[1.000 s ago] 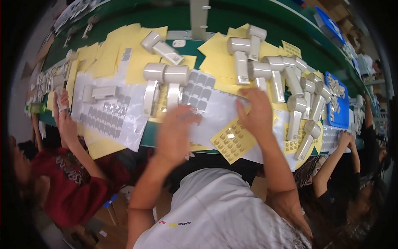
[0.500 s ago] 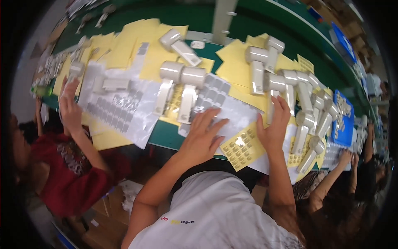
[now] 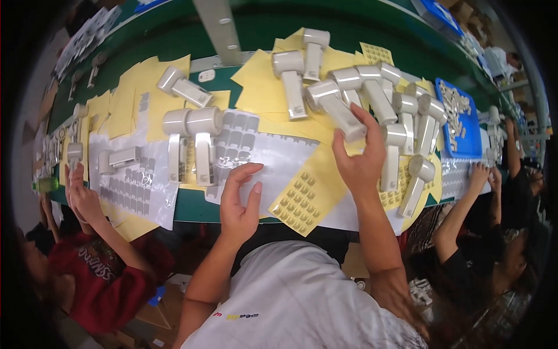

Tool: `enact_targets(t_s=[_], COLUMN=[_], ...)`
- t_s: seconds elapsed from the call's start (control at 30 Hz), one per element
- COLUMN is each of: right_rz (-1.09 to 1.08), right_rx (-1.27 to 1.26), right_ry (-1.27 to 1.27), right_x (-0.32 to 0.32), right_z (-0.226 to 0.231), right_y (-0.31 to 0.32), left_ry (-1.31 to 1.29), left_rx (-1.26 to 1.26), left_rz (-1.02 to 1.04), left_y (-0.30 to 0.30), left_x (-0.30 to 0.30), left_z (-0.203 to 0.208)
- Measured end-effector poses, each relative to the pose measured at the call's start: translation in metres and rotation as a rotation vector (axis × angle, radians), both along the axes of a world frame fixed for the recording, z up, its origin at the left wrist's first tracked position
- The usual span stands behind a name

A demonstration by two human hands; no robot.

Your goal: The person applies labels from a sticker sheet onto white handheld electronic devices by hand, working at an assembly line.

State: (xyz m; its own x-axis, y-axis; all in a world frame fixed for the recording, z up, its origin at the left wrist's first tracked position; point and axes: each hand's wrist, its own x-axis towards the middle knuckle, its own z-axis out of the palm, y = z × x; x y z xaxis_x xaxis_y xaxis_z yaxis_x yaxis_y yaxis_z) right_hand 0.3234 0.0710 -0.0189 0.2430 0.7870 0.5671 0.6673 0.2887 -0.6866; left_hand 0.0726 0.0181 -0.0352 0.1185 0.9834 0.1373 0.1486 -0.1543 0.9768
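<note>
My right hand [image 3: 361,157] has thumb and fingers around the handle end of a pale grey hair-dryer-shaped device [image 3: 336,109], its round head pointing away and left. My left hand [image 3: 241,203] is half curled with thumb and fingers apart, holding nothing. It hovers by the near edge of a whitish sheet with grey stickers [image 3: 235,136]. Between my hands lies a yellow sheet with rows of small dark stickers [image 3: 301,200]. Several like devices [image 3: 411,186] crowd the table beyond and right of my right hand. Two more devices [image 3: 203,151] lie left of the whitish sheet.
Yellow backing sheets [image 3: 253,75] spread over the green table. A blue tray [image 3: 465,145] of small pale parts stands at the right. At the left, a person in a red top [image 3: 99,267] handles another device. A co-worker's hands [image 3: 485,174] work at the far right. A grey post [image 3: 221,29] rises behind.
My right hand has moved up and taken hold of a device, which is now tilted. My left hand has drawn back from the stickers and curled. The view has swung right.
</note>
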Motion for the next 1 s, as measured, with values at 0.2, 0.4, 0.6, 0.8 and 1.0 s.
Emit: enact_targets(t_s=[0.2,0.4,0.6,0.8,1.0], right_rz=[0.037,0.314,0.485,0.683,0.674], right_rx=[0.035,0.181,0.037,-0.273,-0.379], right_ry=[0.094,-0.117,0.096,-0.175,-0.256], right_x=[-0.002,-0.034,-0.071,-0.1,-0.125], right_z=[0.007,0.088,0.077,-0.004,-0.012], right_y=[0.004,-0.032,-0.02,-0.01,-0.002], left_ry=[0.241,0.196,-0.378,-0.048,0.348], left_rx=[0.231,0.638,0.02,-0.22,-0.316], left_rz=[-0.076,-0.054,0.106,-0.115,-0.21], left_y=[0.018,0.036,0.011,-0.007,-0.014], left_x=[0.02,0.047,-0.051,-0.087,-0.084], left_z=[0.019,0.072,0.069,0.059,0.051])
